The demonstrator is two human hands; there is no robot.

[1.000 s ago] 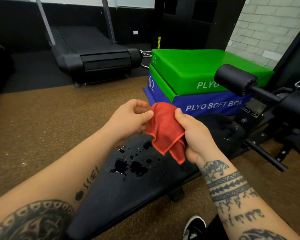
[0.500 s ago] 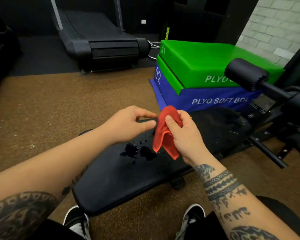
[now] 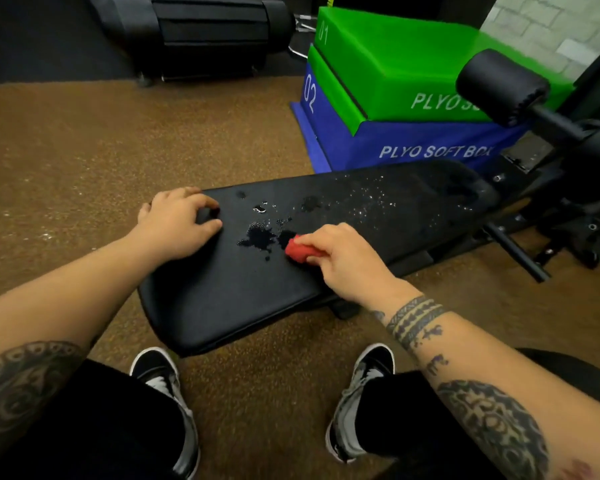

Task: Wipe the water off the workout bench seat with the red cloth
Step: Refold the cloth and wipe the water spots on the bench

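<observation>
The black padded bench seat (image 3: 229, 299) runs from near my feet toward the upper right. Water (image 3: 258, 237) lies in a dark puddle at its middle, with smaller drops and fine spray farther along the pad. My right hand (image 3: 347, 261) grips the bunched red cloth (image 3: 300, 251) and presses it on the seat at the puddle's right edge. Most of the cloth is hidden under the fingers. My left hand (image 3: 177, 223) rests on the seat's left edge with curled fingers, holding nothing.
A green and a blue plyo soft box (image 3: 395, 109) are stacked just beyond the bench. A black foam roller pad (image 3: 501, 86) and the bench's metal frame (image 3: 520, 251) stand at right. A treadmill (image 3: 201, 32) is at the back. My two shoes (image 3: 364, 393) stand on brown floor.
Both hands came down from holding the cloth in the air. The left hand let go and settled on the seat's edge; the right bunched the cloth and pressed it onto the seat.
</observation>
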